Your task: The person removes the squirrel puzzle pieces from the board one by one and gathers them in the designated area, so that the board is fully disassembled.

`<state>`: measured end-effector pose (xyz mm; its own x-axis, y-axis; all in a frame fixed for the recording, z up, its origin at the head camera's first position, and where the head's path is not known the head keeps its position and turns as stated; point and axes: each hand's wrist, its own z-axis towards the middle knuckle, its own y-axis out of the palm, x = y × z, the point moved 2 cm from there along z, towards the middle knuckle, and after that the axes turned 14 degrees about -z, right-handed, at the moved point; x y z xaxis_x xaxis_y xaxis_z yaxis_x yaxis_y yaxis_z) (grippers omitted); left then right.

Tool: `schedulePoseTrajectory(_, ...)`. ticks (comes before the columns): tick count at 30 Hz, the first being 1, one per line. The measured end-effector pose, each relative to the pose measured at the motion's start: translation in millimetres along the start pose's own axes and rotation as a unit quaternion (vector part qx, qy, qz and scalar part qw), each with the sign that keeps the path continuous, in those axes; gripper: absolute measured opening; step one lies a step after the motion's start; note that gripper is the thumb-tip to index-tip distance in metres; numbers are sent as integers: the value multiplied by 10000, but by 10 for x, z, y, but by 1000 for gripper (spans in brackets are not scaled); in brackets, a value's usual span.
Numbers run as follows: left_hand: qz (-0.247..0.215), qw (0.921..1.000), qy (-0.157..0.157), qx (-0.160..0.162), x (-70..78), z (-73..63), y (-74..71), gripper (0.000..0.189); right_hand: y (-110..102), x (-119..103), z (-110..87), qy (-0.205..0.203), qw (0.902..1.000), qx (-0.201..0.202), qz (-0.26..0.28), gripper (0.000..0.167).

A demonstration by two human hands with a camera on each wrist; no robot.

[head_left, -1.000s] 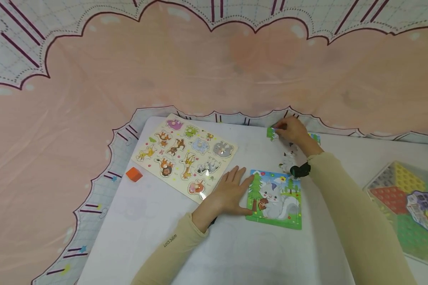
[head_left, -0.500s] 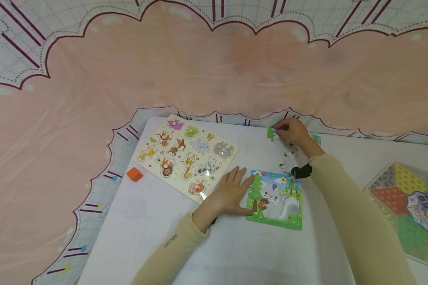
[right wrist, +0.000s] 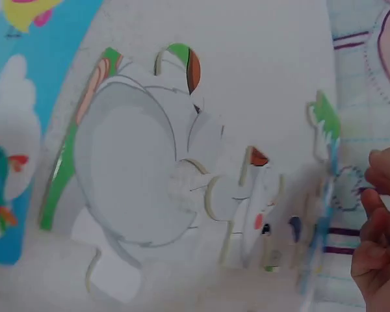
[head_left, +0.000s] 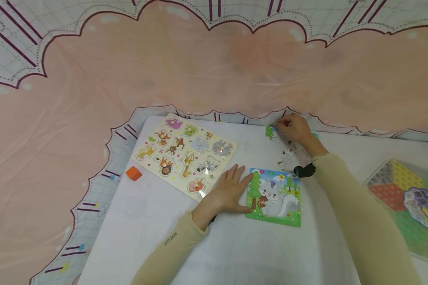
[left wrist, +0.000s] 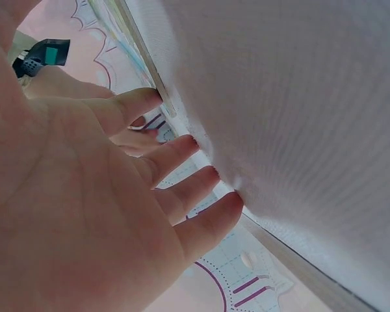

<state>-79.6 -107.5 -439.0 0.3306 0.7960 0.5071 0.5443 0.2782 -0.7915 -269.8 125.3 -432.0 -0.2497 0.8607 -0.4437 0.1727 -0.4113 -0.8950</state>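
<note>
My left hand (head_left: 226,194) lies with spread fingers beside a square squirrel puzzle board (head_left: 276,198), its index fingertip and thumb at the board's left edge. The left wrist view shows the fingers (left wrist: 201,224) straight. Above the board, my right hand (head_left: 294,128) is at the table's far edge, thumb and index fingertips drawn together beside a green-and-white puzzle piece (head_left: 270,132). Several white and grey puzzle pieces (right wrist: 130,162) lie joined below that hand. A blurred bluish strip (right wrist: 318,240) runs close by its fingers; I cannot tell whether they pinch anything.
A cream animal peg puzzle (head_left: 178,174) lies slanted on the left of the white table (head_left: 214,253), an orange block (head_left: 133,173) at its corner. At the right is a clear-wrapped set of studded coloured plates (head_left: 399,213). A peach curtain (head_left: 199,71) hangs behind the table.
My right hand has shifted slightly up and right from the green-and-white piece, while my left hand stays at the board. The whole head view has also shifted a little.
</note>
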Motion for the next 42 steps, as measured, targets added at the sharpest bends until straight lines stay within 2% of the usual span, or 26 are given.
schedulePoseTrajectory(3, -53, 10000, -11, -10, 6, -1, -13, 105, -83, -118, -119, -189, 9998, 2, 86, 29)
schedulePoseTrajectory(5, -99, 10000, 8, 2, 9, -5, -20, 105, -111, -224, -244, -476, 9988, -102, 72, 26)
schedulePoseTrajectory(10, -173, 9998, 58, 30, 7, -10, -24, 105, -30, -476, -705, -1078, 9927, -487, -228, 20)
schedulePoseTrajectory(14, -118, 9999, 23, 47, -11, -11, -22, 104, 141, -581, -1058, -1150, 9881, -978, -313, 25)
schedulePoseTrajectory(18, -27, 10000, 34, 89, -32, 3, -14, 104, 267, -614, -1273, -991, 9868, -1233, -335, 32)
schedulePoseTrajectory(24, 1, 9998, 88, 156, -28, 15, 5, 104, 375, -637, -1463, -734, 9895, -1124, -538, 44)
schedulePoseTrajectory(33, 5, 9998, 112, 163, -9, 5, 4, 104, 458, -702, -1606, -820, 9916, -751, -654, 33)
schedulePoseTrajectory(42, -17, 9998, 111, 147, -10, 13, 17, 104, 489, -721, -1654, -944, 9913, -538, -737, 37)
